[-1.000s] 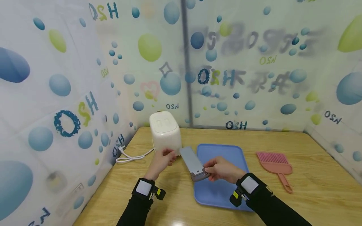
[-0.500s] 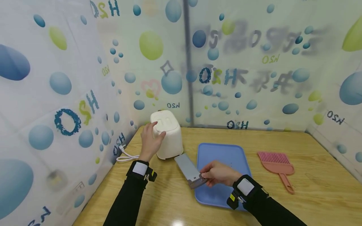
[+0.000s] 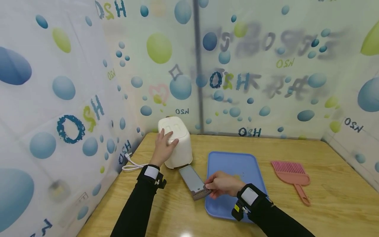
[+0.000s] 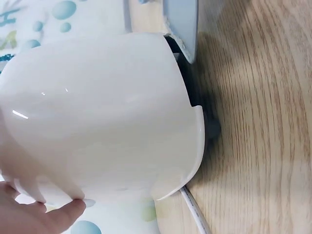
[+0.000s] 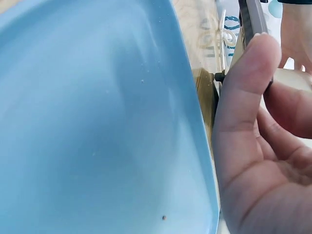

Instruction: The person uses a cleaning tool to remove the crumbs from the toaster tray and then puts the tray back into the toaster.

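A white toaster (image 3: 182, 149) stands at the back left of the table. My left hand (image 3: 163, 148) rests on its near upper end with fingers spread. In the left wrist view, fingertips (image 4: 75, 205) touch the glossy white side. My right hand (image 3: 223, 184) pinches the brown-grey end of a flat grey crumb tray (image 3: 191, 180) between thumb and fingers. The crumb tray's far end lies right at the dark gap under the toaster's lower edge. In the right wrist view, the thumb (image 5: 256, 58) presses on the handle, and most of the crumb tray is out of sight.
A blue tray (image 3: 228, 159) with small crumbs lies below the right hand. To its right are a pink dustpan and brush (image 3: 291, 172). The white power cord (image 3: 133, 167) runs left of the toaster. Patterned curtains (image 3: 254, 98) enclose the table.
My left hand has moved up from beside the crumb tray onto the toaster. My right hand has brought the crumb tray left and nearer me, its far end now at the toaster's base.
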`<state>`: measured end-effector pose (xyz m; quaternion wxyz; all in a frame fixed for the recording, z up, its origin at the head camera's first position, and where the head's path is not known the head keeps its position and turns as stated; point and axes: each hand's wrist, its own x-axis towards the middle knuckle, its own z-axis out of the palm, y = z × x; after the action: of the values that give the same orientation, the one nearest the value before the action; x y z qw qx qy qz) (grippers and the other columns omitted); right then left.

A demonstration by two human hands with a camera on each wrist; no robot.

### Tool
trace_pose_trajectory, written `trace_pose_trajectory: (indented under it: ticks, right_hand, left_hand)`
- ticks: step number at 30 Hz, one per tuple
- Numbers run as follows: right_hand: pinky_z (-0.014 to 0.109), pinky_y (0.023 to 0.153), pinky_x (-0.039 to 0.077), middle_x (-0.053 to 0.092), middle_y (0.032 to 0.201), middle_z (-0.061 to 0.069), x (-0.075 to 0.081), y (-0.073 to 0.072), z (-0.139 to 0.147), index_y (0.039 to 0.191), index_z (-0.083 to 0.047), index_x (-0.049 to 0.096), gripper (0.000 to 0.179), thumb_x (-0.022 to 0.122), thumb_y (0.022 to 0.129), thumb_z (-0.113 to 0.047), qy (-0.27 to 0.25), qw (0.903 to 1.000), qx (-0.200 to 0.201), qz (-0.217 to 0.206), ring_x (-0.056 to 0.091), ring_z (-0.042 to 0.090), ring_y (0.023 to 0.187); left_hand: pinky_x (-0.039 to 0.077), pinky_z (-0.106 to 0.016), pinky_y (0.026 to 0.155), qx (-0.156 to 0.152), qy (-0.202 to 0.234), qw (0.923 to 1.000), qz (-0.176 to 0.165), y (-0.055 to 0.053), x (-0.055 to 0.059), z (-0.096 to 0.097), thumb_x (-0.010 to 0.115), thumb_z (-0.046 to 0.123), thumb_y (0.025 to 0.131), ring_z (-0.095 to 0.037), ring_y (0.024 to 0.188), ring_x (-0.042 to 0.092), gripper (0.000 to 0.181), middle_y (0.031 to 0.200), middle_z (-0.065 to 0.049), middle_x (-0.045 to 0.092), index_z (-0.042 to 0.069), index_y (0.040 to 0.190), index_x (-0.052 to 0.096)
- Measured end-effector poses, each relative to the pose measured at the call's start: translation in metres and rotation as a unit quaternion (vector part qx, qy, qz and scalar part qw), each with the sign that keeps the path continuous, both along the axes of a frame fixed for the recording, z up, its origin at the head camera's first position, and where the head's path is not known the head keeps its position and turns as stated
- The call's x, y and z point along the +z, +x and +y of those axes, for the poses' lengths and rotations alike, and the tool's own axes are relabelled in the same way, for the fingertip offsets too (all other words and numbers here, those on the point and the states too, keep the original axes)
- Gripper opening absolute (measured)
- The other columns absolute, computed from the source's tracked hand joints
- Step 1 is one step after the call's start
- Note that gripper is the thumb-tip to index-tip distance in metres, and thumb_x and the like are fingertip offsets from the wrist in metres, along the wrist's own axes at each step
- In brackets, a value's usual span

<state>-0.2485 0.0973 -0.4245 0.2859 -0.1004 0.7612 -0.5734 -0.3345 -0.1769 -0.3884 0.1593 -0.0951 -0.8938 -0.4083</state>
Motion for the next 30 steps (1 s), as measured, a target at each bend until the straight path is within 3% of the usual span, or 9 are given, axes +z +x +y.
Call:
trace_pose_trajectory:
  ticks: [10,18,30]
  right_hand:
    - [0.025,0.056,0.056,0.063,0.083,0.014,-0.007,-0.006,-0.012,0.116,0.013,0.060,0.020,0.057,0.098,0.004,-0.016,0.9999,-0.004,0.001,0.062,0.013,0.058]
    - [0.027,0.057,0.057,0.064,0.087,0.017,-0.010,-0.011,-0.023,0.117,0.011,0.061,0.020,0.057,0.099,0.004,-0.001,0.9997,-0.024,-0.008,0.063,0.014,0.057]
    - [0.028,0.057,0.057,0.065,0.087,0.020,-0.012,-0.022,-0.038,0.119,0.012,0.060,0.022,0.058,0.097,0.005,0.025,0.9985,-0.048,0.000,0.065,0.016,0.058]
  left_hand:
    - [0.014,-0.067,0.116,-0.004,0.001,1.0000,-0.005,0.004,0.000,0.002,0.056,0.033,0.105,-0.049,0.151,-0.001,0.056,0.166,-0.026,0.009,0.001,0.149,0.045]
    - [0.015,-0.066,0.117,-0.003,0.003,1.0000,-0.002,0.005,-0.007,0.000,0.056,0.033,0.105,-0.047,0.152,-0.002,0.055,0.166,-0.025,0.009,0.003,0.150,0.046]
    - [0.015,-0.067,0.116,-0.005,0.007,1.0000,-0.002,0.006,-0.005,-0.002,0.056,0.034,0.105,-0.046,0.152,-0.002,0.055,0.167,-0.023,0.009,0.005,0.150,0.046]
